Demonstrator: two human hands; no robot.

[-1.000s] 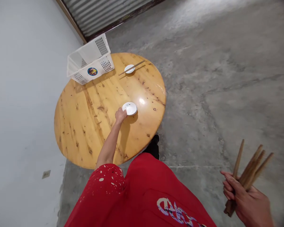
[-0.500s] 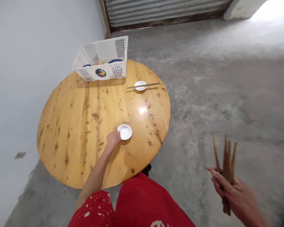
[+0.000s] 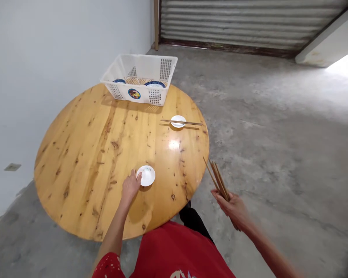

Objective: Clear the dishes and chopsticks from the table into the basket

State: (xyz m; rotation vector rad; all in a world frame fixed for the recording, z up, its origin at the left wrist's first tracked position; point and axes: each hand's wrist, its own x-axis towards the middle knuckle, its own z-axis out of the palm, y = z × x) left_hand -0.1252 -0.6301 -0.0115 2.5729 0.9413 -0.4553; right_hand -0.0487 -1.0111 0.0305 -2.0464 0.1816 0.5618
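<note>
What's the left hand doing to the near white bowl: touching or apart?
Touching: the head view shows the left hand at the near white bowl, thumb lapped over its rim.

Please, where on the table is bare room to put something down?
The widest bare patch is the left side of the table, between the basket and the left hand. Smaller: between the near dish and far dish. Crowded: the back, under the basket, and far right, where chopsticks cross the far dish.
</note>
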